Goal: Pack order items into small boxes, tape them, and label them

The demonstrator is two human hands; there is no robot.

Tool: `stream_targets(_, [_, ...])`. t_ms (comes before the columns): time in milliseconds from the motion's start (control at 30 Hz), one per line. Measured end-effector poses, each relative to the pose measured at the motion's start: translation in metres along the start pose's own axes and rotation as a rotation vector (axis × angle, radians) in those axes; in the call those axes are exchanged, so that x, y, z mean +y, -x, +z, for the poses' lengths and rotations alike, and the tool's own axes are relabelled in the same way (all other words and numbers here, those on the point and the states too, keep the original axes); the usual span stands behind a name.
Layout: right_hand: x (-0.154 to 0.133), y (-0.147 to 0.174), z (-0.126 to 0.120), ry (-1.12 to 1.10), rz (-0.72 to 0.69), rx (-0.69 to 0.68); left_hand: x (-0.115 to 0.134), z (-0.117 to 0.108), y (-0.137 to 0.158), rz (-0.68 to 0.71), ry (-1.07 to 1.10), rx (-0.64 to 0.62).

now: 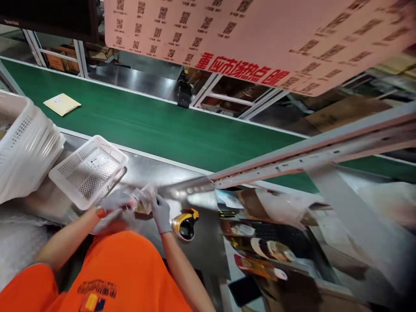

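Observation:
Both hands wear grey gloves and meet over the metal bench in front of my body. My right hand (161, 213) is closed on the right side of a crumpled clear plastic wrap (145, 197). From the left, my left hand (114, 202), partly blurred, grips the other side of that wrap, with a small pinkish-red patch at its fingertips. Something brownish (141, 213) shows under the plastic, too unclear to name. A yellow and black handheld scanner (186, 224) lies just right of my right hand. Beyond my left hand, a white perforated basket (89, 171) holds a small printed slip (97, 162).
A green conveyor belt (156, 130) runs behind the bench, carrying a yellowish envelope (61, 104). Stacked white baskets (27, 147) stand at the left. A pink QR-code board (208, 39) hangs overhead. A metal rail (279, 162) crosses at right, above a cluttered shelf.

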State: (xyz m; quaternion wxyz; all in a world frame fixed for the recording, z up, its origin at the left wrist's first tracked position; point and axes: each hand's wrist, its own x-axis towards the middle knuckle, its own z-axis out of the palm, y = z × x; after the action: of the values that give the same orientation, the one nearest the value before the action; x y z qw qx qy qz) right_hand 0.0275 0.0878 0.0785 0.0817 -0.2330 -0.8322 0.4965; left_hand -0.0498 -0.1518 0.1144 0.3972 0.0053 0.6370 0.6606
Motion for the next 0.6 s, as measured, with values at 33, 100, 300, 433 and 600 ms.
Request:
stream_targets(33, [-0.002,0.003,0.002,-0.033,-0.019,-0.042,-0.007,0.02,0.003,-0.045,0.016,-0.046])
stream_targets(100, [-0.003,0.01,0.002,-0.12,-0.031,-0.115,-0.018,0.048,0.005,-0.098,0.013,-0.065])
stream_targets(300, [0.0,0.037,-0.018,-0.183,-0.043,-0.243,-0.03,0.06,0.015,-0.151,0.008,-0.056])
stream_targets(433, [0.003,0.053,-0.026,0.011,-0.129,-0.181,-0.033,0.068,0.02,-0.122,-0.009,-0.071])
stream_targets(600, [0.014,0.064,-0.023,0.201,-0.199,-0.197,-0.028,0.089,0.017,-0.047,-0.028,-0.059])
